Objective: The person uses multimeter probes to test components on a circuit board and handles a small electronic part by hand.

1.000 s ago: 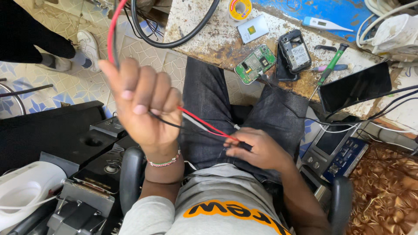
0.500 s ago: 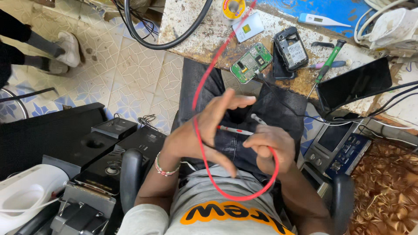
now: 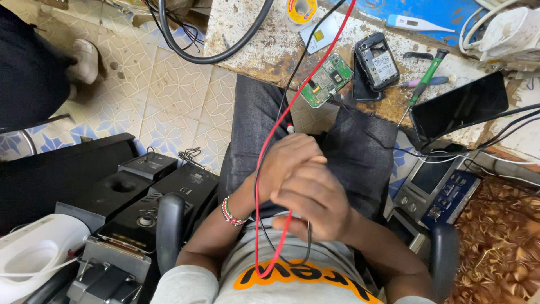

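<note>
Your left hand (image 3: 289,163) and right hand (image 3: 315,202) met over your lap, fingers pinching the red wire (image 3: 275,129), which ran toward twelve o'clock over the surface (image 3: 253,34) and looped toward six.

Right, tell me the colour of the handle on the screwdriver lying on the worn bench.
Green, with a black cap: the slim screwdriver, clearest in the head view.

Both hands together over the lap, near the belly. Left hand (image 3: 289,160) curled shut, knuckles up, wrist bent inward, beaded band at the wrist. Right hand (image 3: 312,202) laid over and touching the left, fingers (image 3: 287,197) folded, pointing left, closed tight. Forearms bare, angled in from both sides, elbows low by the torso. Grey sleeves at the upper arms.
</note>
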